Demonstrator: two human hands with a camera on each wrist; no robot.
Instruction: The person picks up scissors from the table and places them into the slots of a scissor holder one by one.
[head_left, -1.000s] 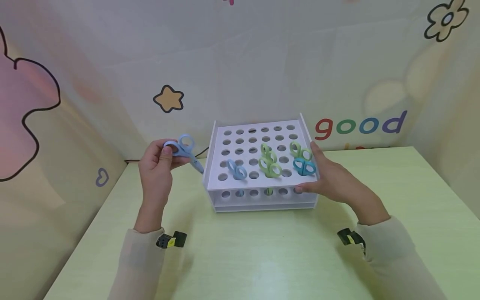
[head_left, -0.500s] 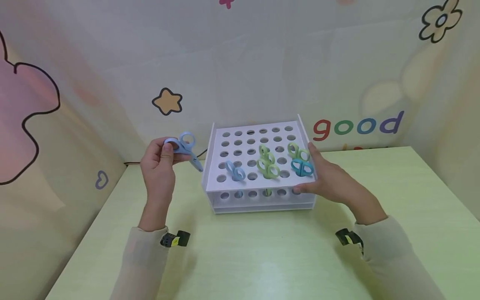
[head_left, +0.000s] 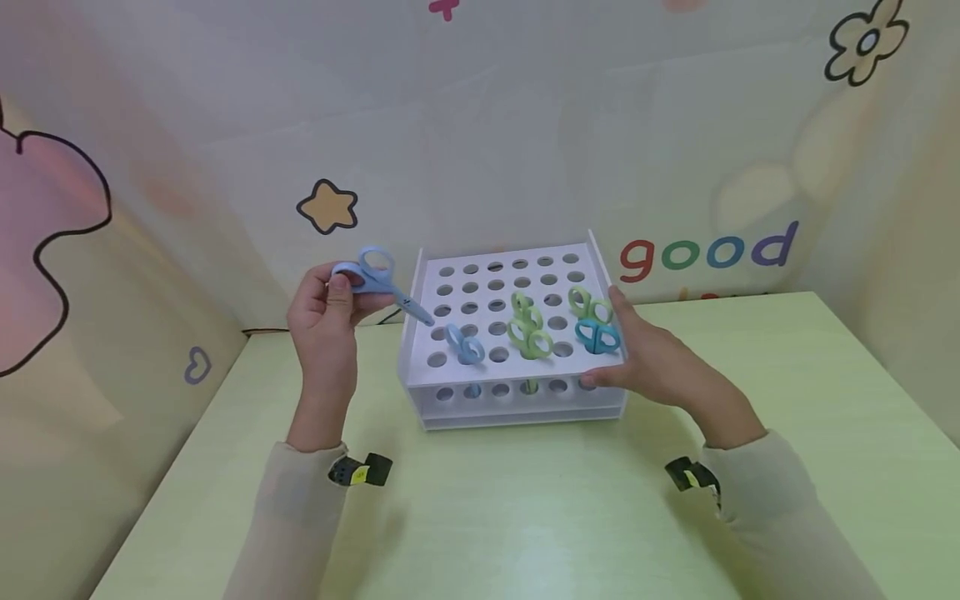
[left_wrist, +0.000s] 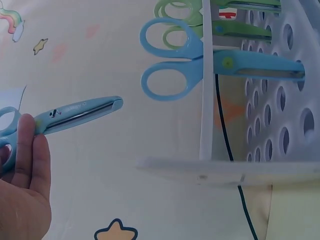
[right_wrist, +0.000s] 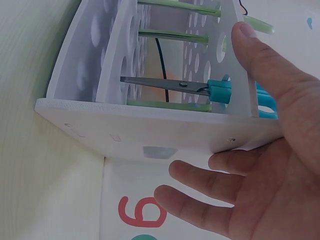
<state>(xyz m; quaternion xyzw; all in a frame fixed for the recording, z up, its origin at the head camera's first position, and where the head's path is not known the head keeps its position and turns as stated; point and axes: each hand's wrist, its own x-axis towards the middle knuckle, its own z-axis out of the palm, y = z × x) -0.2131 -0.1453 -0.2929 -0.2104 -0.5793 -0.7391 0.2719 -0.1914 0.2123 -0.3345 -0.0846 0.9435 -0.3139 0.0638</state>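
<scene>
Light blue scissors [head_left: 372, 275] are pinched by a handle loop between the thumb and fingers of my left hand [head_left: 327, 333]. Their blades point right and down, and the tip overlaps the left part of a white rack [head_left: 491, 373] full of round holes in the head view. In the left wrist view, a gap shows between the blade tip [left_wrist: 117, 103] and the rack. My right hand [head_left: 663, 358] holds the rack's right side, thumb at the front edge. Standing in the rack are another light blue pair [head_left: 465, 344], several green scissors [head_left: 531, 337] and teal scissors [head_left: 597, 335].
The rack stands on a pale green table [head_left: 487, 517] near the back wall. A printed cloth [head_left: 517, 150] covers the wall. A thin dark cable [head_left: 266, 331] runs along the table's rear edge behind the rack.
My left hand has moved right and slightly up with the light blue scissors, bringing their tip over the rack's left part in the head view. My right hand keeps its hold on the rack.
</scene>
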